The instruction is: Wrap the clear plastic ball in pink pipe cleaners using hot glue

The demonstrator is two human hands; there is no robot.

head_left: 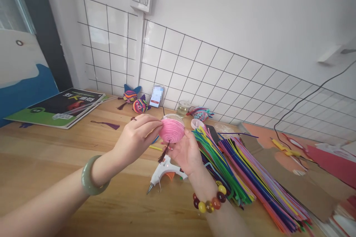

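Note:
Between my hands is a ball [171, 130], its near side coiled with pink pipe cleaner and its far rim clear like plastic. A dark tassel [164, 153] hangs from the centre of the coil. My left hand [139, 133] closes its fingertips on the ball's left edge. Around the right side and underneath, my right hand [187, 152] grips it, thumb at the edge. Just below the hands, a white hot glue gun [163, 172] lies on the wooden table [116, 207], its nozzle pointing to the lower left.
Bundles of coloured pipe cleaners [261, 177] lie at right beside cardboard [300, 189] and yellow-handled scissors [285, 148]. Along the wall stand finished woven balls [141, 104], a phone [157, 96] and a glass cup [183, 108]. A magazine [63, 107] and purple tassel [107, 123] lie left.

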